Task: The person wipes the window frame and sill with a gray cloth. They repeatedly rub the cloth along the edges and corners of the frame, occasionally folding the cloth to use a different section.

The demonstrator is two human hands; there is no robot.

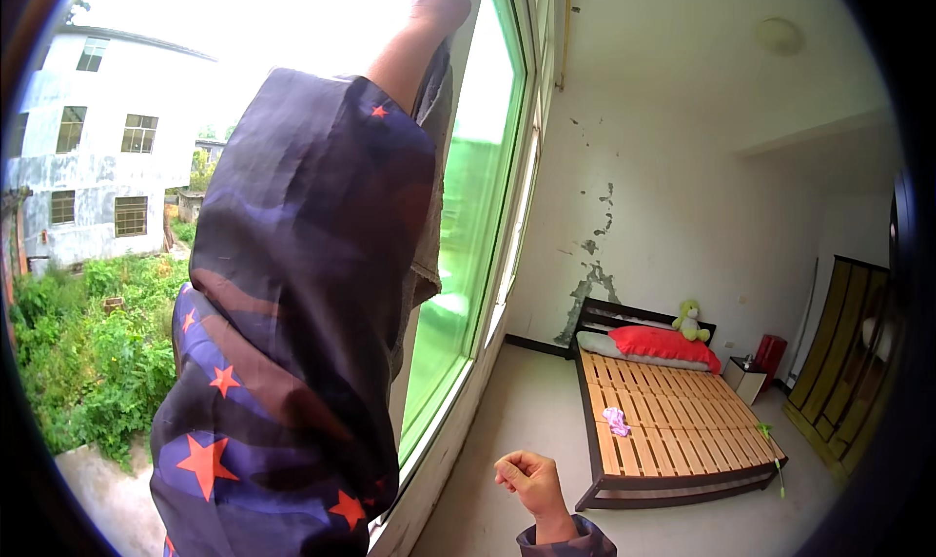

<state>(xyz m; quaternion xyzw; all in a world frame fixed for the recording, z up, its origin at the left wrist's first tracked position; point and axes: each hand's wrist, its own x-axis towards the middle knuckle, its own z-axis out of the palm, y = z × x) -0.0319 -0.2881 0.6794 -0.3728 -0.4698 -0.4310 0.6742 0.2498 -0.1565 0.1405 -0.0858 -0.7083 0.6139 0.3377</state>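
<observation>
My left hand [439, 3] is raised at the top edge, against the light window frame [468, 23], its fingers partly cut off or out of sight. From it a grey cloth [431, 243] hangs down beside the green-tinted window pane [475, 228], mostly behind my dark sleeve [314, 213] with red stars. Low in the picture, over the floor, my right hand [528, 478] is curled into a loose fist, with nothing visible in it.
Right of the window stands a slatted wooden bed [658, 411] with a red pillow [658, 341], a green plush bear [689, 323] and a pink cloth [616, 421]. A window ledge [439, 440] runs below the pane. Outside, at left, are plants [110, 352] and a building [110, 148].
</observation>
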